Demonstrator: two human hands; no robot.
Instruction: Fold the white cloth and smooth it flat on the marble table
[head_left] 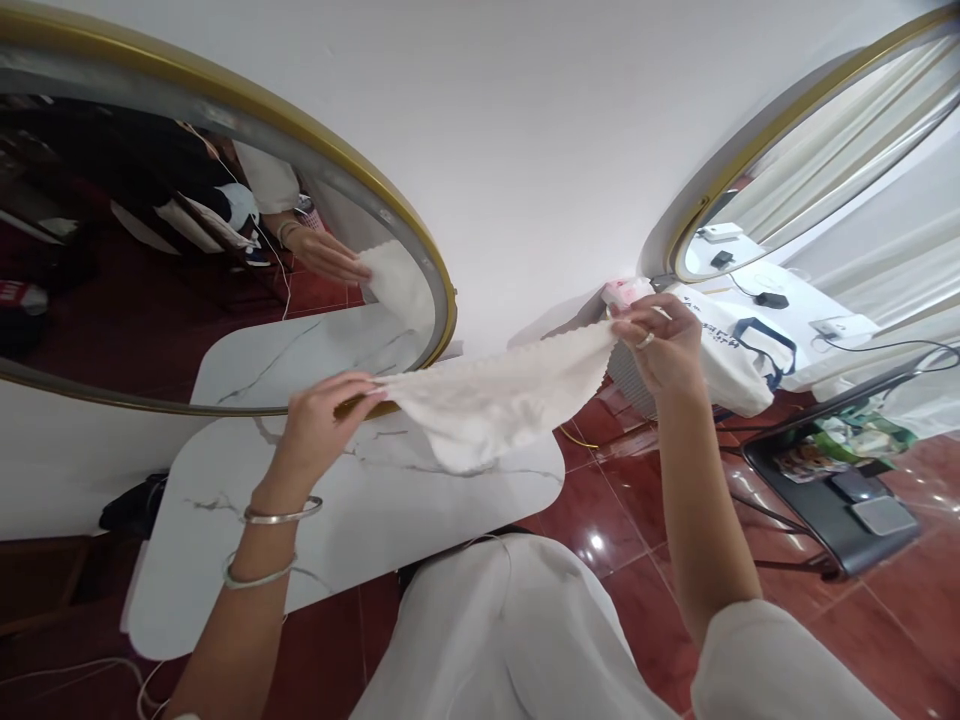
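A thin white cloth (502,405) with a scalloped edge is stretched in the air between my two hands. My left hand (324,425) pinches its left corner between thumb and fingers, with two bracelets on that wrist. The opposite corner is pinched by my right hand (660,340), which wears a ring and is held a little higher. From the taut upper edge the middle of the cloth sags down, above the white marble-patterned table (247,540). Part of the cloth and one hand show again in the round mirror (427,245) on the left.
A second gold-framed mirror (686,215) hangs at the right. Below it are a white tote bag (739,370) and a pink-and-white packet (626,290). A black chair (817,530) holds a green package (862,435) and small flat devices. Cables lie on the red tiled floor (607,530).
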